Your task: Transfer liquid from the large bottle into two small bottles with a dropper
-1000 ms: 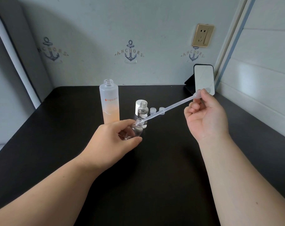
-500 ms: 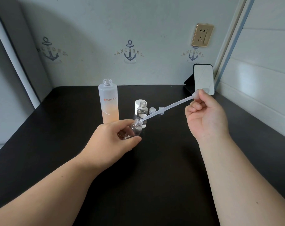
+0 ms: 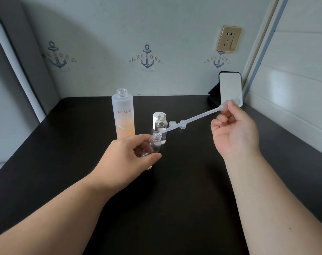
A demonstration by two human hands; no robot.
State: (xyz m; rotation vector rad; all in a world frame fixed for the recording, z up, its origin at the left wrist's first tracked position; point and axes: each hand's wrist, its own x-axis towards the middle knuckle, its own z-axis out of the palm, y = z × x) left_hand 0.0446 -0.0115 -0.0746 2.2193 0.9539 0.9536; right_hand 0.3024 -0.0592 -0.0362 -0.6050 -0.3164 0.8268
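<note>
Near the middle of the black bench, the left hand (image 3: 127, 155) grips a tilted small clear plastic bottle (image 3: 153, 144) while the right hand (image 3: 233, 129) pinches the bulb of a long translucent plastic dropper (image 3: 191, 119), whose tip sits at the bottle's mouth, so squeezing should be slow, tip held inside the neck
</note>
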